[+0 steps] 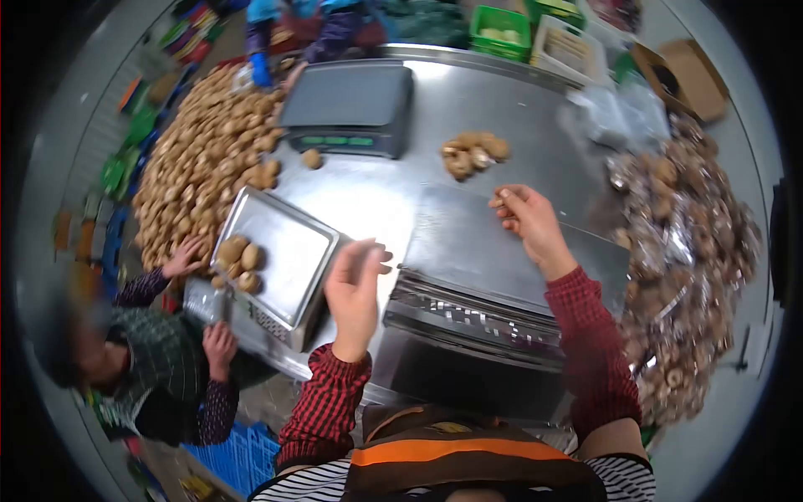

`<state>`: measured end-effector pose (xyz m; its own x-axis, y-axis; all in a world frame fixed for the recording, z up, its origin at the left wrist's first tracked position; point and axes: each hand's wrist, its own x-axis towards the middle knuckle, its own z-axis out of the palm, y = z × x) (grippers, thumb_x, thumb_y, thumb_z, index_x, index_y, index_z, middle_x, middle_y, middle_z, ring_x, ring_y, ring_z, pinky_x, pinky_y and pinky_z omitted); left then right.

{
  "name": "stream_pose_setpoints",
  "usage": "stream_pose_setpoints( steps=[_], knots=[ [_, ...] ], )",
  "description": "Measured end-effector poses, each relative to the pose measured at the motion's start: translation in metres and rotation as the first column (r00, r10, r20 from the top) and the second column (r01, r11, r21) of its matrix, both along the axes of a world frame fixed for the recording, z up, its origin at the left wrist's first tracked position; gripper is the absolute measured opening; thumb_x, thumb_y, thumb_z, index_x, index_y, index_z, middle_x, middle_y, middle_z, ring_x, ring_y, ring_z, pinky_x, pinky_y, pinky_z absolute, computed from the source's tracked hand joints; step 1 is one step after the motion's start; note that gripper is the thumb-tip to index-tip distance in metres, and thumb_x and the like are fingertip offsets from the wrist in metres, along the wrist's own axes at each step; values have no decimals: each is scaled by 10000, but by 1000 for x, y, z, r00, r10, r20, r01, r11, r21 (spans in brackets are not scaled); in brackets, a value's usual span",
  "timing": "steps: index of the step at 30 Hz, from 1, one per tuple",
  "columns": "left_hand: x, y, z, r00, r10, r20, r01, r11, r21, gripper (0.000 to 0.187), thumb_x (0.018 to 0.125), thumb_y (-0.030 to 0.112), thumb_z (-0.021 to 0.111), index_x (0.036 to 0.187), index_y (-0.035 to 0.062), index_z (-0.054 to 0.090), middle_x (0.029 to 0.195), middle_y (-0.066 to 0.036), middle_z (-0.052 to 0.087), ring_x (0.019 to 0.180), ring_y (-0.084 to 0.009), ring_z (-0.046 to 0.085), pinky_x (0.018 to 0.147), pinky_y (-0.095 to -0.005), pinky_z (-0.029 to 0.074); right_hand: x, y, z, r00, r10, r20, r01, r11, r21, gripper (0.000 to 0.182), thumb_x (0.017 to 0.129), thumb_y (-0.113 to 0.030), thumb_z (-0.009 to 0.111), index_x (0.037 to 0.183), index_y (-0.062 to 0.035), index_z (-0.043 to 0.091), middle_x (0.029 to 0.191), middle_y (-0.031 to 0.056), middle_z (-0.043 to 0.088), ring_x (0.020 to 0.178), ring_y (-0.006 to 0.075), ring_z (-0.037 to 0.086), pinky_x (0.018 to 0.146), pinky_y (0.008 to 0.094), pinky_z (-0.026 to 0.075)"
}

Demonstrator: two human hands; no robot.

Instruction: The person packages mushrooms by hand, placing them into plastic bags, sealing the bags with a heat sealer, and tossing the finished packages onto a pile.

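Observation:
My left hand (353,289) hovers over the table's near side, between a steel-topped scale (293,251) and a dark box-shaped machine (468,368) with a flat metal plate (473,238). Its fingers are curved and apart, with nothing visible in them. Above the right part of that plate is my right hand (534,224), thumb and fingertips drawn together. Whatever they pinch, if anything, is too small to make out. Beyond the plate lies a small clump of brown mushroom-like produce (473,156), apart from both hands.
Loose tan produce (209,151) is heaped at left. A co-worker (159,368) has hands by the near scale, where several pieces lie. Another person (309,25) stands beyond the dark scale (347,92). Bagged produce (686,276) is piled at right; green (500,33) and white (570,50) crates stand behind.

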<state>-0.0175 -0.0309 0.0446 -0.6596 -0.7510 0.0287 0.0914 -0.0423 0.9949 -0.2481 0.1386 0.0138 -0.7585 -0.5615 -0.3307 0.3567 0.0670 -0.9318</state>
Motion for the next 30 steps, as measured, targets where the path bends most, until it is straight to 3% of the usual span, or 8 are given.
stream_pose_setpoints(
  steps=[4,8,13,20,22,24,26,30],
  knots=[
    [76,-92,-17,798,602,-28,-594,778,-205,227,974,148,583,1144,-2,597,1039,-47,626,930,-113,591,760,-264,489,75,-103,8,930,366,13,-366,930,12,306,972,-250,573,1176,-23,588,1008,42,658,844,88,570,697,219,484],
    [149,-188,-17,663,738,-127,-740,620,-260,241,985,166,577,1135,-22,585,1080,-65,620,941,-122,581,825,-250,470,150,-166,-1,834,535,136,-528,845,-85,357,970,-251,574,1220,1,535,1049,76,655,874,137,603,748,278,511],
    [197,-307,-37,706,704,-73,-665,626,-407,230,975,166,595,1088,-34,619,1036,-64,641,924,-109,581,826,-230,461,211,-212,-16,776,528,345,-529,843,-101,389,963,-264,604,1215,22,524,1029,82,617,889,123,589,744,267,522],
    [212,-354,-28,800,591,-97,-579,721,-381,203,963,145,617,1050,-37,643,970,-39,655,859,-97,597,763,-236,488,244,-237,-34,755,504,420,-549,835,-14,386,968,-254,597,1222,30,531,1023,82,625,892,122,591,762,263,521],
    [210,-374,-38,870,490,-47,-432,715,-550,195,950,140,627,1027,-37,654,974,-39,651,866,-105,594,746,-235,486,247,-245,-39,747,492,448,-541,840,-20,391,969,-250,594,1227,37,528,1026,86,627,897,125,594,770,263,523],
    [203,-392,-35,894,370,251,-138,762,-633,217,946,147,620,1033,-51,633,1010,-66,666,922,-135,597,791,-261,485,253,-255,-45,726,448,522,-494,868,-57,403,971,-236,588,1244,51,513,1025,87,625,905,133,602,787,272,530],
    [195,-395,-28,893,277,355,-8,798,-602,250,954,172,620,1047,-60,632,963,-65,662,901,-116,598,778,-247,482,260,-263,-45,719,443,535,-494,868,-54,406,971,-229,587,1249,55,507,1024,88,623,907,134,605,794,276,533],
    [176,-398,-36,964,209,164,-141,926,-352,265,950,206,633,1042,-41,650,966,-67,674,846,-105,613,709,-212,482,266,-272,-45,707,438,556,-490,869,-62,413,968,-211,584,1260,66,493,1022,92,619,902,135,607,803,280,538]
  ],
)
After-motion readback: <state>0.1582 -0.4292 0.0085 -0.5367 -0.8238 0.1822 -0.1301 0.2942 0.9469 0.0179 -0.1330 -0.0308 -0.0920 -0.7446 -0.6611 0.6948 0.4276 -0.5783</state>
